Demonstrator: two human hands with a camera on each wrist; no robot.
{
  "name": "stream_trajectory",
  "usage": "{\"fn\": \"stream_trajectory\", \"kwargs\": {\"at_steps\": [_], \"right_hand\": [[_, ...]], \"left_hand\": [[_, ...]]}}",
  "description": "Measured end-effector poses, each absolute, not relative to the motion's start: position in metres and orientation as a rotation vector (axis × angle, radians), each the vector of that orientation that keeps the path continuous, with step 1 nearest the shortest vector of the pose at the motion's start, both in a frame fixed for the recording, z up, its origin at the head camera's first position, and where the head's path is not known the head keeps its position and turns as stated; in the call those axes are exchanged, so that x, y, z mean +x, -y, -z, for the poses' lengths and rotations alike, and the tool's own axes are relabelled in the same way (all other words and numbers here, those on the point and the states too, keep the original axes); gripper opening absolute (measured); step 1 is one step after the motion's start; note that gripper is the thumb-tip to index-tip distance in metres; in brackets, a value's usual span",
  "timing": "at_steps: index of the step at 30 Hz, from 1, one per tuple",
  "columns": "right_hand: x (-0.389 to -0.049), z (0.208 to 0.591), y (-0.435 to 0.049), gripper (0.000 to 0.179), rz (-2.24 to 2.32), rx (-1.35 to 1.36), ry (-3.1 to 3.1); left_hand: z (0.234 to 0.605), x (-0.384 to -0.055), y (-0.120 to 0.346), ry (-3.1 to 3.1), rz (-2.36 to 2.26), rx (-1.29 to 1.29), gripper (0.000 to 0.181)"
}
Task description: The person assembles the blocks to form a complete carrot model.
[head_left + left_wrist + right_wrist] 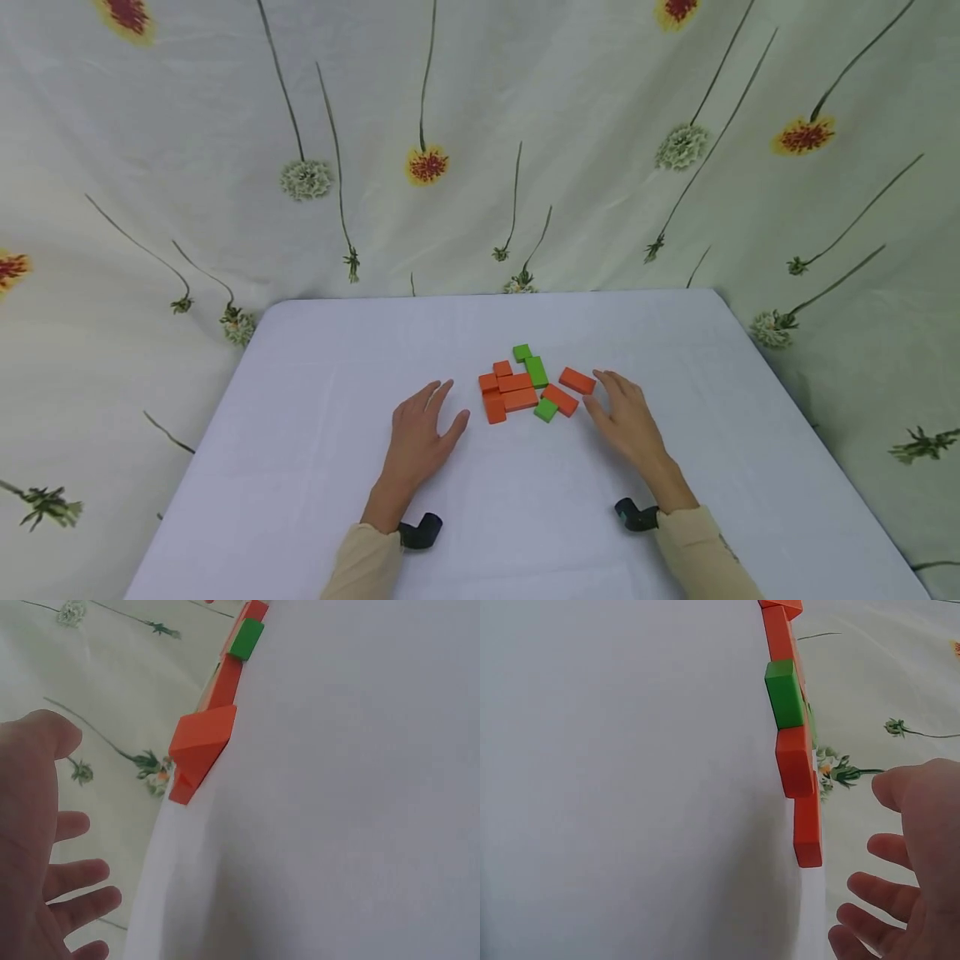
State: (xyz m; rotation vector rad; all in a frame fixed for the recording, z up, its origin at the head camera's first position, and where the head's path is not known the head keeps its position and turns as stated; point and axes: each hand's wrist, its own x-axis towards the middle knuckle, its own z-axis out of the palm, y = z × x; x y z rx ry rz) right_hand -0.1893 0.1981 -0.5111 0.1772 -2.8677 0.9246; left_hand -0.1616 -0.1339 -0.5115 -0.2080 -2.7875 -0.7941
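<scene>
A flat cluster of orange blocks (519, 400) and green blocks (536, 372) lies on the white table, mostly edge to edge. My left hand (420, 437) is left of the cluster, fingers spread and thumb toward it, holding nothing. On the other side my right hand (628, 423) holds nothing, its fingertips right by the rightmost orange block (577, 381), which sits slightly apart. In the left wrist view, a wedge-shaped orange block (201, 739) is nearest that hand. A green block (784, 694) stands between orange ones in the right wrist view.
The white-covered table (315, 358) extends around the blocks on all sides. Behind it hangs a pale curtain (480, 100) printed with flowers. A black wrist strap (422, 531) is on the left wrist, and another black strap (636, 515) is on the right.
</scene>
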Motion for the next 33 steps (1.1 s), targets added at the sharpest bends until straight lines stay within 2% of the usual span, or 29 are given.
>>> {"fn": "stream_trajectory", "kwargs": {"at_steps": [16,25,33], "right_hand": [[-0.196,0.527,-0.189,0.044,-0.915,0.190,2.824],[-0.198,0.531,-0.186,0.041,-0.890,0.156,2.818],[-0.197,0.532,-0.185,0.043,-0.862,0.131,2.840]], "left_hand": [[0.524,-0.181,0.090,2.713,0.935,-0.465,0.048],[0.530,-0.190,0.075,2.711,0.814,-0.473,0.040],[0.533,-0.191,0.068,2.745,0.734,-0.503,0.043]]}}
